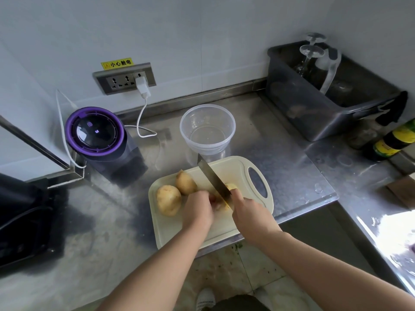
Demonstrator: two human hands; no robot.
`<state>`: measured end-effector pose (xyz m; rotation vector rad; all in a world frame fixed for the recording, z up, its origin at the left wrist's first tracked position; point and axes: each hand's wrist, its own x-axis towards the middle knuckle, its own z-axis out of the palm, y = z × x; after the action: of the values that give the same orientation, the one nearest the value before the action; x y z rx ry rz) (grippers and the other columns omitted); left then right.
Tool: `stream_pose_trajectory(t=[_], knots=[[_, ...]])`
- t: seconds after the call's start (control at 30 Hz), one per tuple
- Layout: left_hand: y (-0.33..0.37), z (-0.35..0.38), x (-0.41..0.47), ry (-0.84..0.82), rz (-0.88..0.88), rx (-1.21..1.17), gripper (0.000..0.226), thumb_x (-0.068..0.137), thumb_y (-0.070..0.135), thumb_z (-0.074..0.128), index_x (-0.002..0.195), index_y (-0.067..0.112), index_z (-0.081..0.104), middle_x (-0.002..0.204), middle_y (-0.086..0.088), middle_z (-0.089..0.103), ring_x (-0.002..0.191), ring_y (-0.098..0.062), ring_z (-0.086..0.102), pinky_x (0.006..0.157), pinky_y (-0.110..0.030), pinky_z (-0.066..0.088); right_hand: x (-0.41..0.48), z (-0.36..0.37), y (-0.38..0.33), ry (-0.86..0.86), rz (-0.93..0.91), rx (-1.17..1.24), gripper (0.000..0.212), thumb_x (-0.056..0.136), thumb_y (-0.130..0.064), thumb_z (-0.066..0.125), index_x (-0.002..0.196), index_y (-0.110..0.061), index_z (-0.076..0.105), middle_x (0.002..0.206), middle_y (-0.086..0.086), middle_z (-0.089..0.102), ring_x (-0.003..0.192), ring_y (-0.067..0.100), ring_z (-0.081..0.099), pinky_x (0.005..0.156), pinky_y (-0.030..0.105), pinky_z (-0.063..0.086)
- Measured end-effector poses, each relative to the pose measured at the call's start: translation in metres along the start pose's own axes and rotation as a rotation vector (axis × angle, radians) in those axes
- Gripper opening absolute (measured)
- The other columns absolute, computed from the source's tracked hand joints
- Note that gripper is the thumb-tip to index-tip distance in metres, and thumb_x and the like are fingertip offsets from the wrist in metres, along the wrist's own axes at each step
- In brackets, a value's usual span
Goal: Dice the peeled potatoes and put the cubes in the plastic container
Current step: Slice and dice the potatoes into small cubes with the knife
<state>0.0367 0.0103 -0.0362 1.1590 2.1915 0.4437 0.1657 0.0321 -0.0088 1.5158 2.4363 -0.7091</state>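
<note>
Potato (231,187) lies mid cutting board (224,227) under the knife (213,176), two whole potatoes (168,199) just left, the empty plastic container (207,129) beyond on the table (280,153). Even slices, fingertips tucked back, would serve best. Left hand (197,212) fingers curl over the potato; right hand (251,214) fingers wrap the knife handle.

Steel counter (269,158), cutting board (170,230), plastic container (207,147)
</note>
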Motion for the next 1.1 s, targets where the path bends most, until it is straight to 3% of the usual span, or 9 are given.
stream_pose_trajectory(t=[0.13, 0.23, 0.37, 0.43, 0.57, 0.7, 0.83, 1.0, 1.1], knots=[[0.002, -0.001, -0.001, 0.006, 0.003, -0.016, 0.016, 0.093, 0.022, 0.063, 0.105, 0.014, 0.068, 0.104, -0.001, 0.070, 0.093, -0.017, 0.062, 0.073, -0.022, 0.042, -0.006, -0.008, -0.001, 0.074, -0.026, 0.015, 0.043, 0.097, -0.003, 0.034, 0.135, -0.019, 0.026, 0.075, 0.003, 0.051, 0.071, 0.028, 0.060, 0.062, 0.039, 0.049], [0.004, -0.003, -0.003, -0.001, 0.003, -0.012, 0.017, 0.093, 0.023, 0.063, 0.105, 0.012, 0.068, 0.103, -0.001, 0.070, 0.094, -0.016, 0.062, 0.075, -0.024, 0.045, -0.007, -0.010, -0.003, 0.073, -0.032, 0.007, 0.042, 0.096, -0.002, 0.034, 0.134, -0.019, 0.027, 0.071, 0.000, 0.047, 0.070, 0.028, 0.060, 0.060, 0.038, 0.047], [0.004, -0.004, -0.005, -0.003, -0.011, -0.028, 0.005, 0.092, 0.019, 0.063, 0.087, 0.018, 0.063, 0.079, 0.006, 0.063, 0.080, -0.015, 0.057, 0.067, -0.023, 0.040, -0.009, -0.008, -0.006, 0.044, -0.026, 0.004, 0.039, 0.093, -0.001, 0.034, 0.128, -0.018, 0.029, 0.068, 0.000, 0.044, 0.068, 0.029, 0.056, 0.059, 0.038, 0.044], [0.004, -0.003, -0.006, -0.003, -0.013, -0.027, 0.013, 0.093, 0.017, 0.061, 0.080, 0.020, 0.058, 0.067, 0.012, 0.053, 0.075, -0.013, 0.054, 0.065, -0.021, 0.036, -0.010, -0.008, -0.007, 0.039, -0.023, 0.004, 0.038, 0.093, 0.000, 0.034, 0.127, -0.018, 0.029, 0.071, 0.002, 0.048, 0.070, 0.030, 0.057, 0.063, 0.040, 0.047], [0.004, -0.003, -0.007, 0.004, -0.015, -0.027, 0.024, 0.091, 0.018, 0.062, 0.069, 0.025, 0.054, 0.064, 0.012, 0.050, 0.075, -0.015, 0.054, 0.065, -0.022, 0.037, -0.010, -0.006, -0.008, 0.023, -0.008, -0.002, 0.040, 0.092, 0.000, 0.034, 0.126, -0.019, 0.027, 0.072, 0.003, 0.050, 0.071, 0.029, 0.061, 0.067, 0.043, 0.054], [0.002, -0.002, -0.005, -0.002, -0.001, -0.034, 0.015, 0.087, 0.018, 0.064, 0.073, 0.023, 0.067, 0.077, 0.005, 0.068, 0.081, -0.018, 0.064, 0.070, -0.026, 0.050, -0.011, -0.005, -0.008, 0.013, -0.009, 0.002, 0.042, 0.095, -0.001, 0.035, 0.129, -0.021, 0.025, 0.074, 0.004, 0.052, 0.071, 0.027, 0.062, 0.067, 0.042, 0.057], [0.000, 0.000, -0.004, 0.011, 0.005, -0.039, 0.009, 0.086, 0.019, 0.065, 0.083, 0.018, 0.073, 0.084, 0.002, 0.072, 0.084, -0.019, 0.065, 0.075, -0.030, 0.053, -0.010, -0.004, -0.009, 0.013, -0.013, -0.016, 0.044, 0.095, 0.001, 0.035, 0.132, -0.021, 0.024, 0.071, 0.002, 0.048, 0.069, 0.025, 0.060, 0.064, 0.038, 0.052], [-0.001, 0.003, -0.001, 0.005, -0.001, -0.013, 0.013, 0.088, 0.019, 0.061, 0.083, 0.017, 0.073, 0.086, 0.001, 0.071, 0.082, -0.020, 0.063, 0.068, -0.027, 0.049, -0.006, 0.001, -0.009, -0.020, -0.014, -0.025, 0.043, 0.094, 0.002, 0.035, 0.130, -0.020, 0.025, 0.071, 0.003, 0.046, 0.061, 0.019, 0.049, 0.053, 0.032, 0.041], [-0.003, 0.003, -0.001, 0.044, -0.059, 0.002, 0.020, 0.092, 0.013, 0.051, 0.084, 0.016, 0.069, 0.091, -0.001, 0.068, 0.073, -0.016, 0.054, 0.057, -0.025, 0.034, -0.001, 0.008, -0.009, -0.042, 0.013, -0.022, 0.037, 0.092, 0.003, 0.033, 0.124, -0.017, 0.029, 0.070, 0.002, 0.043, 0.066, 0.024, 0.053, 0.057, 0.036, 0.040]])
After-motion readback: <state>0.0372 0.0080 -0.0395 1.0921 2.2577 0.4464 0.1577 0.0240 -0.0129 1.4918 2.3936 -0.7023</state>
